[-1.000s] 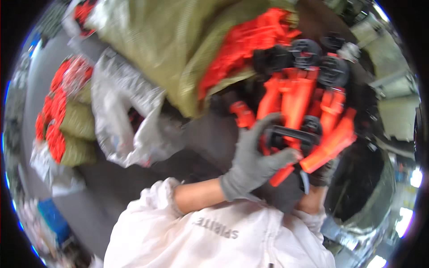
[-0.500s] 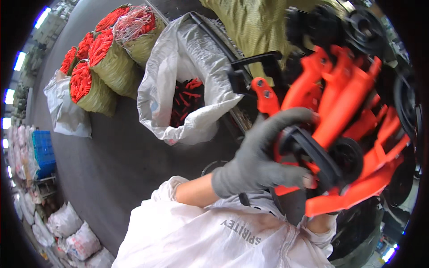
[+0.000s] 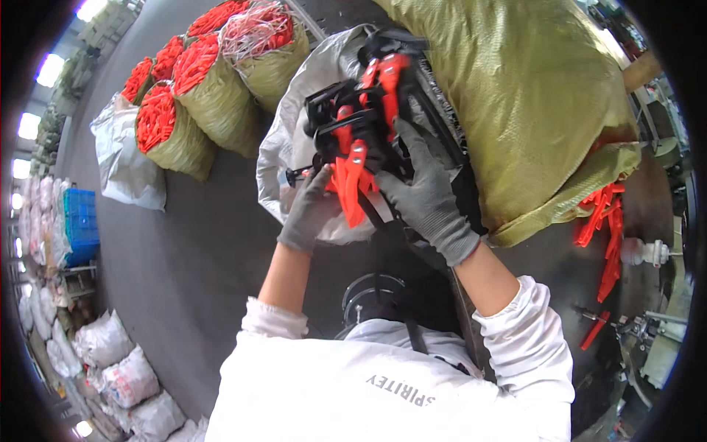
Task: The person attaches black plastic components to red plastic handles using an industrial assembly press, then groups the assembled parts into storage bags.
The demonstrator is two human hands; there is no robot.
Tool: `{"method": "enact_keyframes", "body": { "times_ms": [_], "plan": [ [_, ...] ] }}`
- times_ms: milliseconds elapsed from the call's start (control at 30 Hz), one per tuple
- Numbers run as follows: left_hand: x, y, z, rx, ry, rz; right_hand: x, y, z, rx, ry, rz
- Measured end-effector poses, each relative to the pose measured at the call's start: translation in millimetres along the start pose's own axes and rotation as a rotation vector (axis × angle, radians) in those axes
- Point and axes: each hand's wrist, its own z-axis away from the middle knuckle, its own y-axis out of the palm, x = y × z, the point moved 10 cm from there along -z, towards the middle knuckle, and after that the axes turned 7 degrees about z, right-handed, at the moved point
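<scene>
Between my two gloved hands is a loose bundle of red-handled black plastic tools (image 3: 355, 169), whose exact kind I cannot make out. My left hand (image 3: 308, 210) grips the bundle's lower left side. On its right side, the fingers of my right hand (image 3: 428, 197) wrap around the black parts. The bundle hangs over the mouth of an open white woven sack (image 3: 274, 158) and hides what lies inside it. Both hands wear grey gloves with bare fingertips.
A large yellow-green sack (image 3: 530, 96) lies on the right, with red pieces (image 3: 605, 214) by its mouth. Several sacks full of red parts (image 3: 195, 62) stand at the far left. A blue crate (image 3: 81, 227) and white bags (image 3: 129, 387) line the left side.
The bundle has moved from the right to over the white sack, away from my body. My right hand, hidden behind the parts before, now shows on the bundle's right side.
</scene>
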Motion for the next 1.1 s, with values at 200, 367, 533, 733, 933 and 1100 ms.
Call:
{"method": "enact_keyframes", "body": {
  "times_ms": [200,367,533,733,933,1100],
  "plan": [
    [182.8,-75.2,88.0,-0.373,-1.029,0.756,10.0,-15.5,49.9,0.005,0.017,-0.004],
    [122.7,-64.2,93.8,-0.558,-0.934,0.373,-11.0,-78.5,120.0,-0.011,0.204,-0.099],
    [-28.4,19.0,47.9,-0.282,-0.265,0.343,-5.1,-129.8,179.1,-0.095,0.140,0.059],
    [-311.2,243.8,57.6,0.370,0.618,-0.274,11.7,-195.6,249.1,-0.234,0.171,0.034],
    [-310.4,382.1,29.1,0.602,1.001,-1.278,0.9,-272.4,359.5,-0.472,0.295,0.045],
    [-291.4,422.7,10.5,0.737,1.064,-1.407,-33.1,-333.6,474.3,-0.734,0.495,0.081]
  ]
}}
